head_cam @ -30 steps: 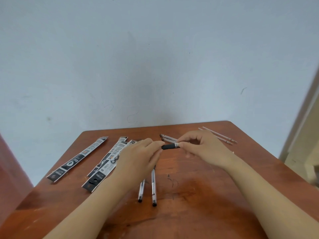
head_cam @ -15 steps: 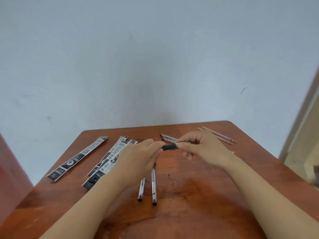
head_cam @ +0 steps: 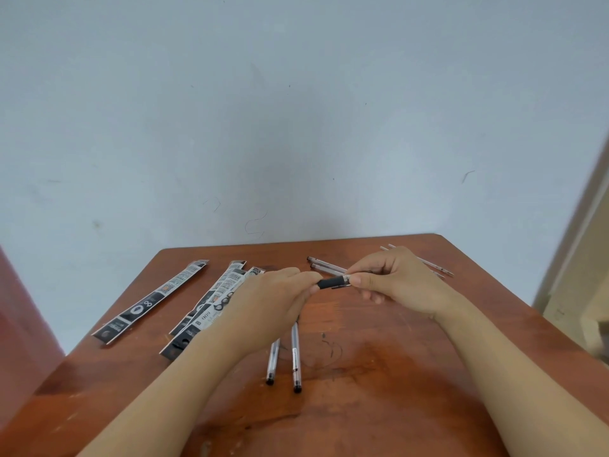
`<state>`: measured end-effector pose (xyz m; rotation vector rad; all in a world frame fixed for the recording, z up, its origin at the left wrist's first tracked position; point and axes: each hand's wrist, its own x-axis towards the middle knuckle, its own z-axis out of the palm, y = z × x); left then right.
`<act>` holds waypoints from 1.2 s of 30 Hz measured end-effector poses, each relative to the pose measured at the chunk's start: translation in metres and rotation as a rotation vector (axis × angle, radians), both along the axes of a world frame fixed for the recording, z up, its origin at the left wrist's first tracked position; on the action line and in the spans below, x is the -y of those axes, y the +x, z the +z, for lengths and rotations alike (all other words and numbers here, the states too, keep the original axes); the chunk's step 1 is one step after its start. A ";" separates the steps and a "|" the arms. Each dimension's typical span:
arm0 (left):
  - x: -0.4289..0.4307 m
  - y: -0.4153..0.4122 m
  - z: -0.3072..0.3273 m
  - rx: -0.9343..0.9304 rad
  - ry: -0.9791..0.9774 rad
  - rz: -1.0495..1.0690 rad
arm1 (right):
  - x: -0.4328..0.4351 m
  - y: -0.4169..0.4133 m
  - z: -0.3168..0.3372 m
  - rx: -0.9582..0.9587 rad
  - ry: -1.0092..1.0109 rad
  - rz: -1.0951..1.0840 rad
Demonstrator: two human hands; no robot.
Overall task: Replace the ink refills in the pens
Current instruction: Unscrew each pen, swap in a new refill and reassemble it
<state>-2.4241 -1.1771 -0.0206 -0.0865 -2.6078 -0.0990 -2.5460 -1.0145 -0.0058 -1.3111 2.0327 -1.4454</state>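
Above the middle of the brown table [head_cam: 379, 407], both hands hold one pen [head_cam: 333, 282] with a black grip section and a silver ring. My left hand [head_cam: 276, 301] pinches the black grip end. My right hand [head_cam: 392, 278] curls round the barrel end, which is hidden in its fingers. Two clear pens [head_cam: 285, 357] lie side by side under my left wrist, tips toward me. Two more pens [head_cam: 324, 264] lie behind the hands. Thin refills [head_cam: 431, 263] lie at the far right, partly hidden by my right hand.
Three refill packets lie at the left: one alone [head_cam: 148, 301] and two overlapping [head_cam: 207, 305] beside my left hand. A pale wall rises just behind the table's far edge. A doorway shows at the right edge of view.
The hands have barely shifted; both keep their hold on the pen, and my right fingers have turned slightly around the barrel.
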 end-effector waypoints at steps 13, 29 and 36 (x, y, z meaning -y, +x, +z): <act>-0.009 0.000 0.009 0.216 0.246 -0.004 | -0.005 -0.004 0.003 0.049 0.033 0.030; -0.018 0.000 0.016 0.292 0.377 -0.005 | -0.011 -0.014 0.002 0.014 0.019 0.086; 0.014 0.011 0.023 0.251 0.350 0.168 | -0.043 -0.036 0.010 0.084 -0.170 -0.142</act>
